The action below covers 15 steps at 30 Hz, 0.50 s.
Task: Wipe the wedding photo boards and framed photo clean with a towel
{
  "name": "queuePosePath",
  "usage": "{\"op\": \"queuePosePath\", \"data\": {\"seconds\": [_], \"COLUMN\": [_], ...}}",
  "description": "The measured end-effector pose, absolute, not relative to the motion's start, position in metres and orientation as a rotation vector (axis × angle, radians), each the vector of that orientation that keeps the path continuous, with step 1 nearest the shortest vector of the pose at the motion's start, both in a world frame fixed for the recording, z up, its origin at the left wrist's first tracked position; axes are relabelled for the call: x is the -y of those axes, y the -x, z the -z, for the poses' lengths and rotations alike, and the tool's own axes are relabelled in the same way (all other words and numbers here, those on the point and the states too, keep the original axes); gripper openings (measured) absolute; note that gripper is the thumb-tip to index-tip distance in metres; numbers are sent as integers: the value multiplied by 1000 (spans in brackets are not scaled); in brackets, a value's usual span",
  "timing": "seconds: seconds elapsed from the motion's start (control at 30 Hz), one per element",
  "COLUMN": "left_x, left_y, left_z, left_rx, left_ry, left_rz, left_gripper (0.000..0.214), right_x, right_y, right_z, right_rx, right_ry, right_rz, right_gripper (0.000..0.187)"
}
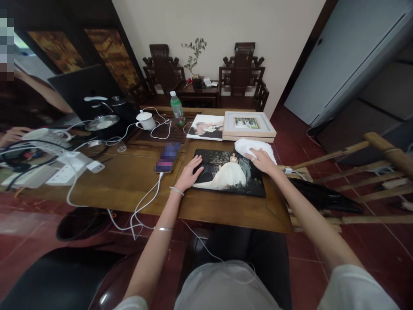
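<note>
A dark wedding photo panel (pixel 227 174) lies flat on the wooden table, showing a figure in a long white gown. My left hand (pixel 190 173) rests on its left edge, fingers stretched out and nothing held. At the panel's upper right corner, my right hand (pixel 262 161) grips a bunched white cloth (pixel 248 147), some of which spreads out past the fingers. Just behind the panel are a white-edged photo print (pixel 205 128) and a pale wooden picture frame (pixel 267 125), which lies on top of another frame.
Left of the panel lies a charging phone (pixel 167 158). Farther left are a bottle (pixel 177 107), a lidded white cup (pixel 146 120), a power strip (pixel 69 168) and tangled cables. Another person sits at a laptop (pixel 88 88). A wooden rack (pixel 348 150) stands to the right.
</note>
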State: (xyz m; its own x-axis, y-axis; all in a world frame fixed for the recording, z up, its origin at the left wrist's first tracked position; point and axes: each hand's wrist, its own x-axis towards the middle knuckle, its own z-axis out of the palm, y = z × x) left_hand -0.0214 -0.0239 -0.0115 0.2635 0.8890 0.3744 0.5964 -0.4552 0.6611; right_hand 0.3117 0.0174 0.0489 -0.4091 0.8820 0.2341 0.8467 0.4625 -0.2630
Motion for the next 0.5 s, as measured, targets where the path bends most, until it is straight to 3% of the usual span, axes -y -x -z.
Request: {"op": "queuePosePath", "data": {"seconds": [0.23,0.5], "left_x": [25,26], "left_y": [19,19], "left_z": [12,10], "left_rx": [-1379,-1380], "left_ry": [-2169,-2184], "left_rz": [-1048,-1047], "left_gripper": [47,48], "right_x": [72,160], "right_y": [-314,-308], "right_z": [-27,-52], "right_rx": [2532,2706], "right_ry": [1213,858], "right_rz": [-58,-304], "right_gripper": [23,19]}}
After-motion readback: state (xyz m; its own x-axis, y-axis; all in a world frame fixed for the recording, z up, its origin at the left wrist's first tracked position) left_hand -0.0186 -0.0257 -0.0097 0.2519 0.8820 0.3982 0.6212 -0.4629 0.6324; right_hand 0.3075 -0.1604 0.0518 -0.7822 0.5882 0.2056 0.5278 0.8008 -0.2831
